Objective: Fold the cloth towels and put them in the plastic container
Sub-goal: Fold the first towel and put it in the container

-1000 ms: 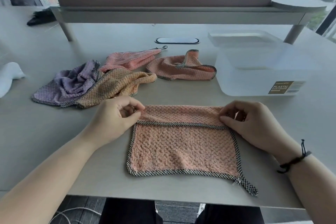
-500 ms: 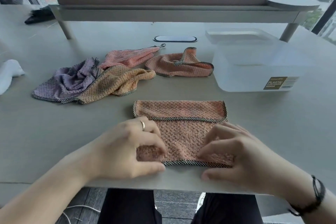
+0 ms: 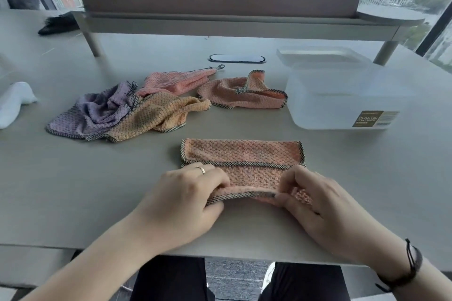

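A pink towel [image 3: 242,154] with a checked border lies in front of me, its far edge folded over. My left hand [image 3: 186,200] and my right hand [image 3: 315,205] each pinch the near edge and hold it raised off the table, curled toward the far fold. Behind it lie a purple towel [image 3: 97,110], an orange towel [image 3: 159,115] and two more pink towels [image 3: 176,80] [image 3: 244,96], all crumpled. The translucent plastic container [image 3: 342,100] stands at the right, open and with nothing seen inside.
The container's lid [image 3: 318,55] lies behind it. A raised shelf [image 3: 234,24] on legs spans the back of the grey table [image 3: 73,190]. A white object [image 3: 14,102] sits at the left edge, and a dark object [image 3: 58,24] at the far left.
Both hands left the far fold, came to the towel's near edge, gripped it and lifted it toward the far fold.
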### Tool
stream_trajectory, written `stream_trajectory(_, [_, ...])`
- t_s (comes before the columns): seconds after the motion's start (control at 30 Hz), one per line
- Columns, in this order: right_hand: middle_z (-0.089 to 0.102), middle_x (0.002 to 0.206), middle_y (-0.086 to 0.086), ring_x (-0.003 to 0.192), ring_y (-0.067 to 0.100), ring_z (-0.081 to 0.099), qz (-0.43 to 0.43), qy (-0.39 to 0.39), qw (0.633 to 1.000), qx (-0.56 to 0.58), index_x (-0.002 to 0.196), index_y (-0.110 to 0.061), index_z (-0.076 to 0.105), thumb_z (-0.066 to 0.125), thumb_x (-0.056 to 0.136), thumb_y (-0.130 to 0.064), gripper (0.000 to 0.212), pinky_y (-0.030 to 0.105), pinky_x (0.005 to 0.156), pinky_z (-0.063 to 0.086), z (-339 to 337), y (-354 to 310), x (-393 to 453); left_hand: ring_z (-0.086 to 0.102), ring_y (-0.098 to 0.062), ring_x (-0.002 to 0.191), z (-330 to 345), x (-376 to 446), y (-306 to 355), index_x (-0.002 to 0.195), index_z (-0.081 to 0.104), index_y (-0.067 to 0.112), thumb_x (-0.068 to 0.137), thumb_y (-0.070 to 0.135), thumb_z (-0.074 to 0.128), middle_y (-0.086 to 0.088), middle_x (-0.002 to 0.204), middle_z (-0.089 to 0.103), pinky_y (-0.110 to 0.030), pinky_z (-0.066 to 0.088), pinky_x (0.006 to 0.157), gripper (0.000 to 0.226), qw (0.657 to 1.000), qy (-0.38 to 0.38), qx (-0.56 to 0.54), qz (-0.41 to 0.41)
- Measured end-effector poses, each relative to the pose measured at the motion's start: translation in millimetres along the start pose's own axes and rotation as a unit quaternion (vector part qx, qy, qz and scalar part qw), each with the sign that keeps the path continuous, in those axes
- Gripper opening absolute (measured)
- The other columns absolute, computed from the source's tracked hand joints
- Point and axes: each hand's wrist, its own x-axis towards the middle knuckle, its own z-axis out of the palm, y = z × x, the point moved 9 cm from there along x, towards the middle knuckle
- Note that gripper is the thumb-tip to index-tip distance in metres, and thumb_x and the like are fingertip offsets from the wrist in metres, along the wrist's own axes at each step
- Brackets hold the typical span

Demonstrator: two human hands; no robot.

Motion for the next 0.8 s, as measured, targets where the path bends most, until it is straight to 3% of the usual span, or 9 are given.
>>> stream_trajectory(0.1, [0.056, 0.097, -0.027, 0.09, -0.006, 0.053, 0.005, -0.027, 0.999, -0.032, 0.103, -0.037, 0.048, 0.07, 0.076, -0.048, 0.036, 0.01, 0.08, 0.036, -0.4, 2.7, -3.7, 0.057, 0.0, 0.063, -6.9, -1.5, -22.8, 0.096, 0.07, 0.032, 0.086, 0.018, 0.07, 0.02, 0.077, 0.066, -0.015, 0.044, 0.058, 0.017, 0.994, -0.041, -0.092, -0.042])
stream_trajectory(0.2, [0.053, 0.099, -0.03, 0.098, -0.006, 0.053, 0.014, -0.055, 0.996, -0.062, 0.12, -0.045, 0.045, 0.069, 0.068, -0.06, 0.059, 0.012, 0.089, 0.036, 0.3, 4.3, -5.5, 0.063, -0.011, 0.06, -15.8, -2.5, -47.9, 0.094, 0.073, 0.034, 0.091, 0.024, 0.07, 0.012, 0.074, 0.072, -0.027, 0.051, 0.058, 0.011, 0.979, -0.022, -0.177, -0.1])
stream_trajectory(0.3, [0.056, 0.092, -0.026, 0.088, -0.004, 0.054, 0.001, -0.008, 0.994, -0.106, 0.115, -0.04, 0.055, 0.067, 0.074, -0.051, 0.044, 0.02, 0.08, 0.044, -5.1, 0.5, -4.6, 0.059, 0.003, 0.06, -16.6, -3.7, -64.5, 0.088, 0.074, 0.027, 0.088, 0.021, 0.069, 0.018, 0.066, 0.07, -0.008, 0.041, 0.062, 0.007, 0.959, 0.0, -0.245, -0.142])
stream_trajectory(0.37, [0.056, 0.083, -0.024, 0.078, -0.001, 0.054, 0.014, 0.035, 0.994, -0.106, 0.107, -0.038, 0.057, 0.066, 0.075, -0.032, 0.034, 0.023, 0.069, 0.047, -10.8, 2.4, -6.2, 0.06, 0.003, 0.062, -16.0, -5.2, -70.5, 0.087, 0.074, 0.025, 0.082, 0.031, 0.067, 0.012, 0.069, 0.073, -0.008, 0.042, 0.065, 0.01, 0.949, 0.015, -0.269, -0.162])
stream_trajectory(0.43, [0.058, 0.081, -0.023, 0.073, -0.002, 0.055, 0.04, 0.059, 0.993, -0.096, 0.107, -0.039, 0.055, 0.069, 0.075, -0.024, 0.038, 0.026, 0.065, 0.049, -17.6, 9.8, -9.2, 0.062, 0.0, 0.063, -14.5, -6.0, -72.8, 0.087, 0.075, 0.025, 0.08, 0.036, 0.066, 0.009, 0.072, 0.075, -0.012, 0.045, 0.065, 0.016, 0.948, 0.027, -0.27, -0.167])
stream_trajectory(0.53, [0.059, 0.088, -0.026, 0.079, -0.004, 0.057, 0.068, 0.041, 0.993, -0.09, 0.115, -0.044, 0.048, 0.068, 0.072, -0.056, 0.05, 0.026, 0.069, 0.049, -19.5, 10.8, -10.9, 0.064, -0.013, 0.062, -12.5, -7.7, -76.5, 0.086, 0.075, 0.025, 0.081, 0.04, 0.065, 0.002, 0.072, 0.075, -0.026, 0.049, 0.065, 0.018, 0.946, 0.052, -0.271, -0.172])
stream_trajectory(0.63, [0.06, 0.09, -0.023, 0.083, 0.006, 0.059, 0.085, 0.051, 0.982, -0.161, 0.118, -0.041, 0.052, 0.06, 0.065, -0.079, 0.066, 0.029, 0.072, 0.047, -11.7, 3.9, -6.2, 0.048, -0.016, 0.053, -8.8, -9.3, -78.7, 0.085, 0.072, 0.028, 0.088, 0.036, 0.066, -0.011, 0.064, 0.068, -0.029, 0.039, 0.055, 0.01, 0.943, 0.078, -0.268, -0.178])
stream_trajectory(0.73, [0.063, 0.082, -0.012, 0.079, 0.018, 0.063, 0.109, 0.106, 0.958, -0.243, 0.098, -0.03, 0.058, 0.063, 0.076, -0.057, 0.035, 0.031, 0.06, 0.045, -8.2, -2.7, 1.1, 0.041, -0.011, 0.048, -7.1, -10.2, -76.1, 0.082, 0.068, 0.032, 0.092, 0.029, 0.066, -0.008, 0.057, 0.061, -0.034, 0.036, 0.05, 0.01, 0.952, 0.106, -0.223, -0.181])
stream_trajectory(0.8, [0.062, 0.073, -0.008, 0.07, 0.022, 0.063, 0.114, 0.102, 0.953, -0.262, 0.091, -0.027, 0.055, 0.064, 0.075, -0.042, 0.024, 0.03, 0.05, 0.038, -6.2, -3.9, 6.8, 0.046, -0.021, 0.047, -6.9, -11.8, -75.5, 0.084, 0.067, 0.033, 0.092, 0.033, 0.065, -0.007, 0.058, 0.062, -0.04, 0.041, 0.053, 0.009, 0.957, 0.115, -0.192, -0.186])
